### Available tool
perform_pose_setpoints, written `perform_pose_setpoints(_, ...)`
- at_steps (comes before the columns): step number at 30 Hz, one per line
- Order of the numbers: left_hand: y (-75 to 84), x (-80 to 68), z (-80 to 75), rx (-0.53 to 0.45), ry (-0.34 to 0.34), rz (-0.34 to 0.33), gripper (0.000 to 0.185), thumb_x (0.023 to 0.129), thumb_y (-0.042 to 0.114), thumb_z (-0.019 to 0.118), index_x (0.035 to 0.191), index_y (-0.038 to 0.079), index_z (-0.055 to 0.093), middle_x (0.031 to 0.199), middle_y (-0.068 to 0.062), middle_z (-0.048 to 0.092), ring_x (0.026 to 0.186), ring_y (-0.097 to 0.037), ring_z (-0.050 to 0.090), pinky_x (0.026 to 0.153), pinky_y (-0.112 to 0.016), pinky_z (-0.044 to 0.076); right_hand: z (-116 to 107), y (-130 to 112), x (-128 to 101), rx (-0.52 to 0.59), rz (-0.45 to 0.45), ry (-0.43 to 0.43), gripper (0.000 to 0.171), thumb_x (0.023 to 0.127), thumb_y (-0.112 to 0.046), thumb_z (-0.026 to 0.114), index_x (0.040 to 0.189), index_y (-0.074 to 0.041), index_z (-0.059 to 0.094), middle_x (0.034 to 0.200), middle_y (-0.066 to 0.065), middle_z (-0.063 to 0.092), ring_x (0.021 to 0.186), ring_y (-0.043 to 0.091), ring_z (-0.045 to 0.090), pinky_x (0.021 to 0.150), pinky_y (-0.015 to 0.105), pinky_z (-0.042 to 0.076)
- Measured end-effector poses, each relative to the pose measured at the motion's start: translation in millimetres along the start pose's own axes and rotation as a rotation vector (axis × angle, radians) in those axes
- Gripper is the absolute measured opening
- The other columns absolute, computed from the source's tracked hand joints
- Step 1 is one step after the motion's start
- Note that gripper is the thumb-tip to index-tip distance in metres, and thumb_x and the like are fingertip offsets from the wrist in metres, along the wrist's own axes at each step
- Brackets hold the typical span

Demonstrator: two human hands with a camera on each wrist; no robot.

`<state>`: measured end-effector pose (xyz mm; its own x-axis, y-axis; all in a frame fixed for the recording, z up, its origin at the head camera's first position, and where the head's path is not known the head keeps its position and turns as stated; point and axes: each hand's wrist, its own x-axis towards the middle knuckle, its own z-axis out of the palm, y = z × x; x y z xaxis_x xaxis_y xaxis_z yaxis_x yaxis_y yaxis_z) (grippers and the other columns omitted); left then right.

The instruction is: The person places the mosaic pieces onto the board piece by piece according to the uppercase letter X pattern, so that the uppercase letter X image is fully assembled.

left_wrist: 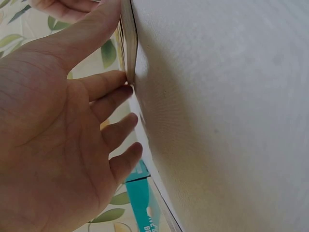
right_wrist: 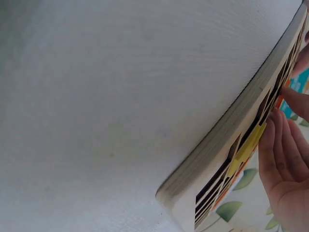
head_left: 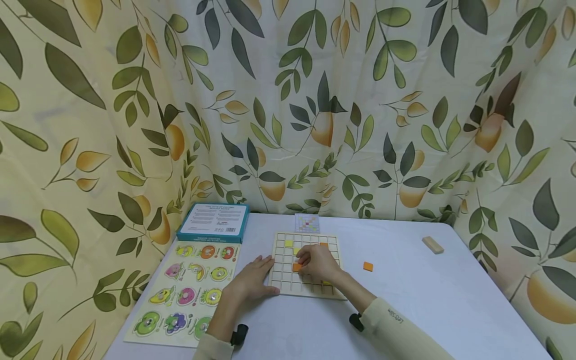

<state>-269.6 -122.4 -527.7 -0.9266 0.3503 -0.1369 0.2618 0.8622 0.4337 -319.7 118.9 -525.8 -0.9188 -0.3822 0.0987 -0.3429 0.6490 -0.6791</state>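
While both hands point(head_left: 288, 272) rest there, grid board point(head_left: 283, 285) lies beneath.

Both arms wore pale cream long sleeves, and the right sleeve point(head_left: 396, 330) carried a small dark printed marking on its cuff, too small to read. The left sleeve point(head_left: 211, 348) showed only its edge at the bottom of the head view. A small black device point(head_left: 239, 335) sat strapped at the left wrist, at about 3 o'clock from the cuff, and a matching black device point(head_left: 356, 321) sat at the right wrist. Both hands were bare.
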Motion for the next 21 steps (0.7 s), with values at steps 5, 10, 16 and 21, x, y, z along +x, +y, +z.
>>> perform_pose_setpoints(5, -0.2, 0.1, 0.9, 0.003, -0.002, -0.004, 0.093, 0.086, 0.050, 0.083, 0.160, 0.011, 0.043, 0.168, -0.005, 0.037, 0.158, -0.033, 0.024, 0.126, -0.056, 0.028, 1, -1, 0, 0.002, -0.003, -0.001, 0.038, 0.071, 0.000, 0.093, 0.104, -0.002, 0.075, 0.087, -0.001, 0.074, 0.075, 0.007, 0.067, 0.071, 0.024, 0.059)
perform_pose_setpoints(10, -0.3, 0.2, 1.0, 0.006, 0.000, 0.000, 0.092, 0.086, 0.050, 0.082, 0.160, 0.012, 0.043, 0.168, -0.005, 0.037, 0.158, -0.033, 0.024, 0.126, -0.055, 0.027, 0, 0, -3, 0.006, -0.011, 0.008, 0.036, 0.072, 0.001, 0.093, 0.104, -0.001, 0.075, 0.088, 0.000, 0.075, 0.076, 0.008, 0.068, 0.071, 0.024, 0.060)
perform_pose_setpoints(16, 2.1, -0.3, 0.0, -0.005, 0.004, 0.008, 0.092, 0.086, 0.048, 0.083, 0.160, 0.010, 0.043, 0.168, -0.006, 0.037, 0.158, -0.033, 0.024, 0.126, -0.055, 0.027, -6, 1, -10, 0.054, -0.051, 0.020, 0.031, 0.076, 0.004, 0.089, 0.103, 0.000, 0.075, 0.090, 0.005, 0.076, 0.081, 0.016, 0.073, 0.073, 0.025, 0.061)
perform_pose_setpoints(21, 2.3, -0.4, 0.9, -0.011, 0.004, -0.003, 0.092, 0.086, 0.048, 0.083, 0.160, 0.011, 0.043, 0.168, -0.006, 0.037, 0.158, -0.033, 0.024, 0.126, -0.055, 0.027, -16, 4, -17, 0.068, -0.085, 0.039, 0.026, 0.081, 0.006, 0.083, 0.105, 0.000, 0.075, 0.093, 0.007, 0.077, 0.085, 0.019, 0.074, 0.076, 0.028, 0.062)
